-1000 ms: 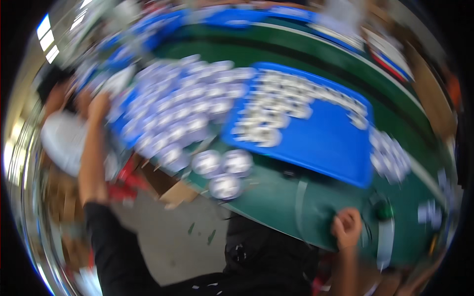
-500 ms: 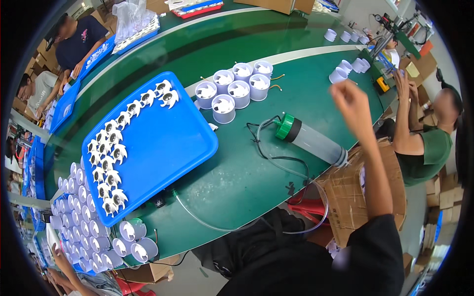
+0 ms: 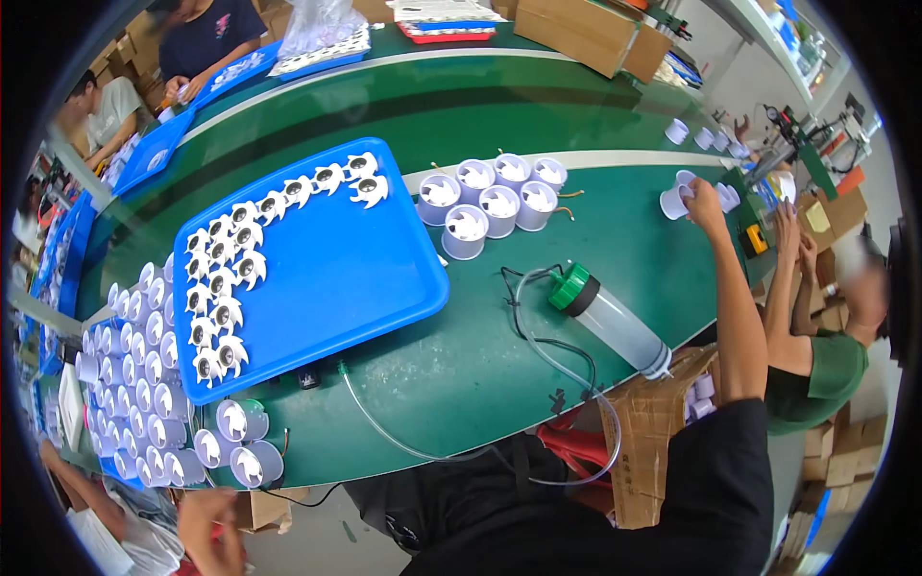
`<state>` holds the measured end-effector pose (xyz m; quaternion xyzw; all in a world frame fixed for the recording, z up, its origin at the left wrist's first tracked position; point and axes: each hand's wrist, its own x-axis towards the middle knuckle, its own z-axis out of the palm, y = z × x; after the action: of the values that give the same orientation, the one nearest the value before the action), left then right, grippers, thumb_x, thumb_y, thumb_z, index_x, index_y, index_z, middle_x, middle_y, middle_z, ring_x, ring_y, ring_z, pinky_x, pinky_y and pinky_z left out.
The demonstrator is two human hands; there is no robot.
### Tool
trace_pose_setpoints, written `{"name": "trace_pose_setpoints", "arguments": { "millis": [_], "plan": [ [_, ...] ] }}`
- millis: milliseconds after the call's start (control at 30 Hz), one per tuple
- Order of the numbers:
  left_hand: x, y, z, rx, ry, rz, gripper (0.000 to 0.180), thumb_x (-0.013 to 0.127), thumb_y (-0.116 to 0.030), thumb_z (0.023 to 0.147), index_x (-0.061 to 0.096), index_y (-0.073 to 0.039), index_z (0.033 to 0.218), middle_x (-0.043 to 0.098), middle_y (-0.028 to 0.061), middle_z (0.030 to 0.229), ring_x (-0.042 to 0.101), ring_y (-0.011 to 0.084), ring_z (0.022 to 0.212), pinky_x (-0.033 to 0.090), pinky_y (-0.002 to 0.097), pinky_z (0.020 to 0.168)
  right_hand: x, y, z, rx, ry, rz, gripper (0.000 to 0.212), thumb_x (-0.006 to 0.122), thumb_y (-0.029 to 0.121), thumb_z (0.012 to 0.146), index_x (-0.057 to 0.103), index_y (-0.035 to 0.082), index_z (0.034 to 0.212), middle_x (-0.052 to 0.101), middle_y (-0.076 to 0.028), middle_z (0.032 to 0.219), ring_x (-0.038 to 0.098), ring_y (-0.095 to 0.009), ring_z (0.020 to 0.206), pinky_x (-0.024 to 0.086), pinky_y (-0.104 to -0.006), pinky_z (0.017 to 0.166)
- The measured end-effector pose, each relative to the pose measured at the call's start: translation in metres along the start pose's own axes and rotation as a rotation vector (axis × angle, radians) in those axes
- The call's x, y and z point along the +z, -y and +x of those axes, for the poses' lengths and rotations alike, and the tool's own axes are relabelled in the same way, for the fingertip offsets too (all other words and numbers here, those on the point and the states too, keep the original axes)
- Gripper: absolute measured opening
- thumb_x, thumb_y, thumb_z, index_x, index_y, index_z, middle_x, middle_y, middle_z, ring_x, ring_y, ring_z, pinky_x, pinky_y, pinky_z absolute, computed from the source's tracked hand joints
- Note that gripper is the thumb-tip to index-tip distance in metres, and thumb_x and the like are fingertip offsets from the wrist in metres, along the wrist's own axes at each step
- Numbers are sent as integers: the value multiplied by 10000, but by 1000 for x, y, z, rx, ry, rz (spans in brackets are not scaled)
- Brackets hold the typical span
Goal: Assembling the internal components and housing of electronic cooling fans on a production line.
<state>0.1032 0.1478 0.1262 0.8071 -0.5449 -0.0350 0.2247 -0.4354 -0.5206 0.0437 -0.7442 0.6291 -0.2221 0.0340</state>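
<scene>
At the far right of the green table, my right hand [image 3: 706, 204] is closed on the rim of a whitish plastic cup [image 3: 671, 204], a short cylinder. More such cups stand close beside it, partly hidden by the hand. My left hand [image 3: 209, 530] shows at the lower left edge, below the table edge, smeared by motion; its fingers are unclear. Between my arms lies a clear syringe-like tube with a green cap [image 3: 615, 322], joined to a thin hose. To its left, a blue tray [image 3: 336, 288] holds several white bladed impellers [image 3: 250, 269] along its far and left sides.
Several cups with white impellers inside [image 3: 499, 208] and short wires stand right of the tray. Many cups [image 3: 139, 384] crowd the left end. A cardboard box [image 3: 639, 451] sits by the near edge. A co-worker in a green shirt [image 3: 826, 379] is at the right; others are left.
My right hand has reached away and to the right, from above the table to a cup, and closed on it. My left hand has come into view at the lower left. The view has shifted.
</scene>
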Motion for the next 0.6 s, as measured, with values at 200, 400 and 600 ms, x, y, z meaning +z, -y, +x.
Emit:
{"name": "trace_pose_setpoints", "arguments": {
  "millis": [200, 400, 600],
  "plan": [
    [73, -46, 4, 94, -18, -438, 263, 579, 71, 691, 659, 27, 938, 693, 151, 930, 643, 300, 893, 495, 386, 831, -86, 229, -146, -439, 306, 323, 189, 550, -57, 827, 589, -4, 1004, 658, -158, 819, 653, -242, 735, 514, -341, 686],
    [145, -104, 67, 158, -204, -575, 710, 881, -169, 642, 583, -55, 1276, 598, 147, 1311, 532, 363, 1252, 327, 501, 1110, -42, 345, -256, -1502, 595, 164, 190, 647, 102, 766, 580, 78, 942, 609, -73, 769, 658, -230, 764, 514, -358, 676],
    [183, -90, 82, 131, -144, -574, 644, 867, -158, 666, 600, -88, 1248, 629, 80, 1249, 553, 283, 1224, 262, 520, 1139, -6, 355, -276, -1560, 384, 84, 221, 608, 113, 788, 574, 107, 1007, 509, -15, 769, 589, -169, 749, 468, -296, 662]
  ]
}}
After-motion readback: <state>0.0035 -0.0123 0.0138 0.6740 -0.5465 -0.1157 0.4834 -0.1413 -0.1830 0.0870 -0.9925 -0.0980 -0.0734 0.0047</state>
